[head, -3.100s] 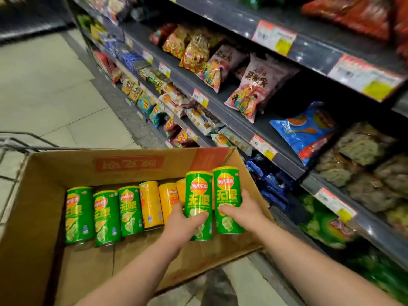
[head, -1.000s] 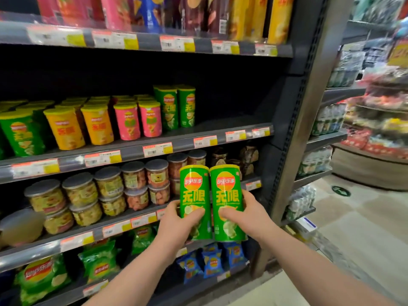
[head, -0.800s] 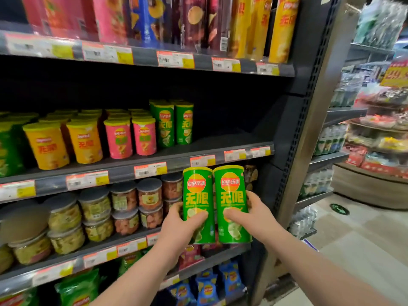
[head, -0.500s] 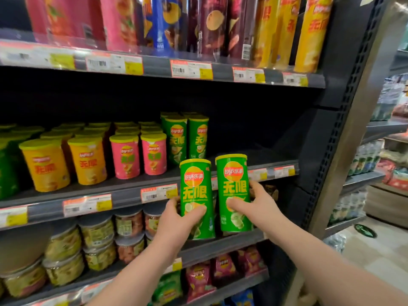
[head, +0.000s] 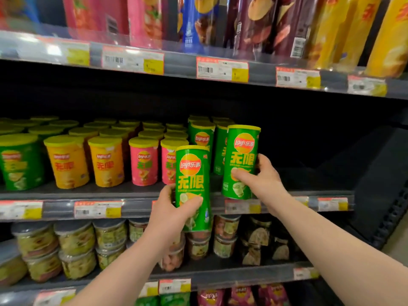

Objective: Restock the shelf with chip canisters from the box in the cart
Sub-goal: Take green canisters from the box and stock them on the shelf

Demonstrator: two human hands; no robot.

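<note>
Shelving step: my right hand is gripping canister A at the lip of the shelf, my left hand canister B, lower. Next, probably: seating A beside the green row.

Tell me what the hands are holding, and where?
The left hand grips the lower green canister by its lower half; the right hand grips the higher green canister around its middle.
</note>
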